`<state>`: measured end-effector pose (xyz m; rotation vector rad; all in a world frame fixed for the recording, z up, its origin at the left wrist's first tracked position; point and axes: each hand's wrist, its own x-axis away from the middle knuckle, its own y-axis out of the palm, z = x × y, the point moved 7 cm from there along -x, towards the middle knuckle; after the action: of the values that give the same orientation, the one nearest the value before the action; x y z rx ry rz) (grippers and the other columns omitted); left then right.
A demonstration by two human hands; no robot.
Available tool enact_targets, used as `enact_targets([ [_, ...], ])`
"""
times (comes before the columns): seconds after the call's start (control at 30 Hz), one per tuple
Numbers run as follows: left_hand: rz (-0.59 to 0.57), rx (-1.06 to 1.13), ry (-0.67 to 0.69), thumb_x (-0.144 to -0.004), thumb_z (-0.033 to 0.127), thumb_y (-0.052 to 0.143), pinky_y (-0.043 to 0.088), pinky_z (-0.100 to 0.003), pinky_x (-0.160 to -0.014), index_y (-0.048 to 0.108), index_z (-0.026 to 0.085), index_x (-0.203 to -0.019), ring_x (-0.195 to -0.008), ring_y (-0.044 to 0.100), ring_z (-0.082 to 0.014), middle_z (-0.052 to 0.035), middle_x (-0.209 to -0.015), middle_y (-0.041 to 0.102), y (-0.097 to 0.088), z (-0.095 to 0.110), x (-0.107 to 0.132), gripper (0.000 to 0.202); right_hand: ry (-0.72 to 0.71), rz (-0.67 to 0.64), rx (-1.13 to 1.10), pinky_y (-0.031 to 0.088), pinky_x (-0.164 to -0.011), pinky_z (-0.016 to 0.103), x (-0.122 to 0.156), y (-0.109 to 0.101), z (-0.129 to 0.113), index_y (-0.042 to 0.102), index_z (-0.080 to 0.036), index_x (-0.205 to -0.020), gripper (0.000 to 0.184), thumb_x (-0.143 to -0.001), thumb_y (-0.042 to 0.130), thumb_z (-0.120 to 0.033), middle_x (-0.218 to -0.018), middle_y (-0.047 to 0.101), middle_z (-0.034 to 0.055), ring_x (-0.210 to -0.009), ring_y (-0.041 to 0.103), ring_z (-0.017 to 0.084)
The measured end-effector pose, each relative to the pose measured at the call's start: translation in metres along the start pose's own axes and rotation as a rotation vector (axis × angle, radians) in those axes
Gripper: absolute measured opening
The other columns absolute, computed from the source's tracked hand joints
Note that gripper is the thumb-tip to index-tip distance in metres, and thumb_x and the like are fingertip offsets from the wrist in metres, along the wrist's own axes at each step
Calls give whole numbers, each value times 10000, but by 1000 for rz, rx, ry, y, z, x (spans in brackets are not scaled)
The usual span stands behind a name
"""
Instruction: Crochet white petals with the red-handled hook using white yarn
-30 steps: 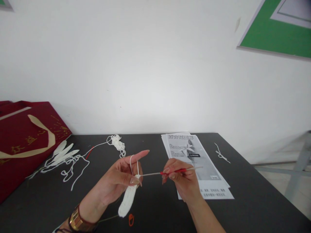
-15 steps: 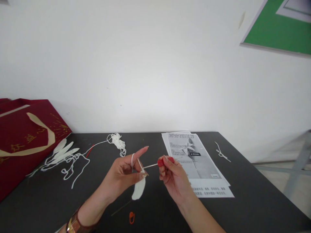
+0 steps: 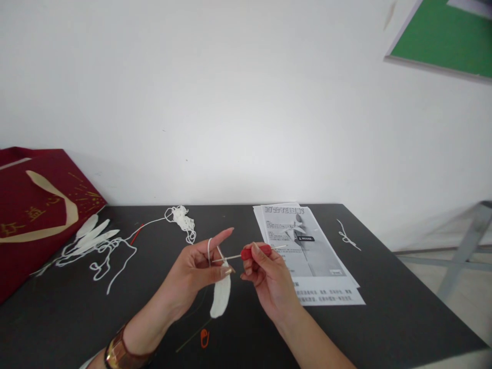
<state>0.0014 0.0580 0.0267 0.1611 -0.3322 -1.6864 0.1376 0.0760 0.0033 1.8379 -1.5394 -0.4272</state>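
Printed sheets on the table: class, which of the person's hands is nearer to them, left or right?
Right. The right hand overlaps the lower left edge of the printed sheets in this view; the left hand is farther off to their left.

Light: bright, soft, diffuse; source outside view. Wall: palest at centre, greying toward left and right. Table: dark, low detail at the near side. Papers: bright; small print soft, illegible. Left hand and right hand: evenly lit, slightly soft. Bracelet: small glints. Green board, far right: skewed, wide-lens stretch.
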Motion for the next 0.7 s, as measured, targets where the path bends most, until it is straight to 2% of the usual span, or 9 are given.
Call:
enact_targets([
  [0.3, 36, 20, -28, -650, 168, 817, 358, -224, -596, 690, 295, -1173, -586, 468, -81, 59, -617, 516, 1, -5, 1, 553, -13, -1, 4, 561, -472, 175, 1, 1, -1, 715, -129, -760, 232, -695, 811, -330, -554, 651, -19, -449, 561, 63],
  [0.47, 32, 20, -28, -649, 164, 817, 330, -212, -557, 662, 317, -1209, -556, 431, -73, 64, -599, 501, 1, -4, 1, 601, 19, -4, -10, 557, -467, 177, 1, 1, 1, 714, -129, -753, 236, -687, 816, -331, -564, 654, -14, -445, 547, 60],
  [0.7, 6, 2, -25, -643, 159, 818, 325, -206, -544, 669, 303, -1202, -539, 411, -69, 66, -579, 497, 3, -2, 1, 596, -7, -26, 3, 563, -464, 184, -1, -1, -2, 708, -127, -748, 229, -702, 808, -328, -558, 651, -13, -443, 552, 65],
])
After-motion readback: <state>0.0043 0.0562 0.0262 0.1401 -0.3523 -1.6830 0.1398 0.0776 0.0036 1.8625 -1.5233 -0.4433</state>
